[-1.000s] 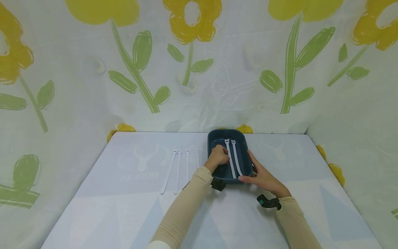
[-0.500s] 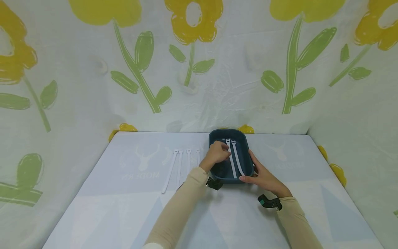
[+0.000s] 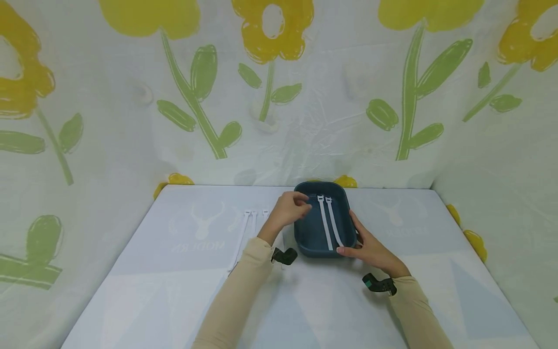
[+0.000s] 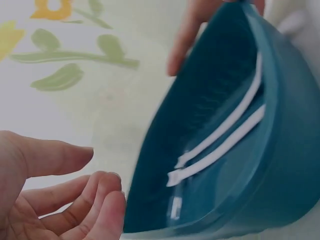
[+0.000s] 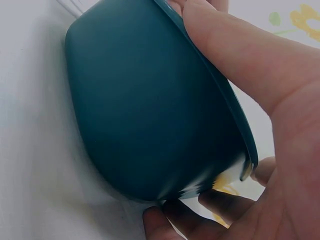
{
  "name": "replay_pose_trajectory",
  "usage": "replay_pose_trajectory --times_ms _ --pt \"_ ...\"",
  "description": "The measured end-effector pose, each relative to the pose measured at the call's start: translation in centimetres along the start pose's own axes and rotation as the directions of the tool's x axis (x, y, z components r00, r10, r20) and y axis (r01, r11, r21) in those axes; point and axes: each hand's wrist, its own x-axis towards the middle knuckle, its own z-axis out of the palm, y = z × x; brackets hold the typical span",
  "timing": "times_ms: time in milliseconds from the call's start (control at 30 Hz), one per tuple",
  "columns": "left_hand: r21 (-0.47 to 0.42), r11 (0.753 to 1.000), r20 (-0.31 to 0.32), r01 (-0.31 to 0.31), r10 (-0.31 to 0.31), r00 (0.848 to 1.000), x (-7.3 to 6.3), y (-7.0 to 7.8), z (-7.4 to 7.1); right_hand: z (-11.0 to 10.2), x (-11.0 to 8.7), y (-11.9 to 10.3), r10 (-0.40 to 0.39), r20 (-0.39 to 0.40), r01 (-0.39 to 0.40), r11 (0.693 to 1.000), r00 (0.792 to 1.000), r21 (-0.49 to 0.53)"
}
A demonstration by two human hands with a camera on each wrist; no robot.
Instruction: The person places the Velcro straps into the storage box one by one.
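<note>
A dark blue-green rectangular tub (image 3: pixel 320 253) stands near the far side of the table. Inside it lie two white cable straps (image 3: pixel 325 224) with wider heads, side by side towards its right. My right hand (image 3: pixel 376 253) grips the tub's right side near the front corner, thumb at the rim (image 5: pixel 220 75) and fingers outside the wall. My left hand (image 3: pixel 287 208) is above the tub's left edge. In the left wrist view its thumb and fingers (image 4: pixel 65 160) are apart, with nothing between them. More white straps (image 3: pixel 247 213) lie left of the tub, partly hidden by my left arm.
The white table (image 3: pixel 152 291) carries pale blue prints. Behind it hangs a white cloth (image 3: pixel 322 135) with yellow flowers and green leaves. Each wrist bears a black camera mount (image 3: pixel 379 284).
My left hand has risen out of the tub and shifted left, towards the straps on the table. The two straps in the tub and my right hand stay as they were.
</note>
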Motion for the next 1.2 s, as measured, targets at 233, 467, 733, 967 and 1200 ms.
replay_pose_trajectory --times_ms 233,467,733,967,1200 --pt "0.017 0.999 -0.07 -0.029 0.03 0.997 -1.5 0.1 -2.2 0.0 0.1 0.1 -0.009 -0.002 0.009 1.0 1.0 -0.009" --pt "-0.035 0.999 -0.152 -0.027 0.022 0.988 -3.2 -0.7 -3.7 0.0 0.1 0.0 -0.013 0.005 0.013 1.0 1.0 -0.004" --pt "-0.056 0.998 -0.226 -0.012 -0.001 0.974 -5.3 -1.9 -5.5 0.0 0.0 0.1 -0.018 0.005 0.018 1.0 1.0 0.017" --pt "-0.069 0.998 -0.287 -0.001 -0.019 0.958 -7.2 -2.8 -6.9 0.1 0.3 0.3 -0.021 0.006 0.021 1.0 1.0 0.023" --pt "-0.098 0.995 -0.307 0.01 -0.04 0.951 -8.4 -3.7 -7.6 -0.1 0.1 0.2 -0.024 0.005 0.024 1.0 1.0 0.007"
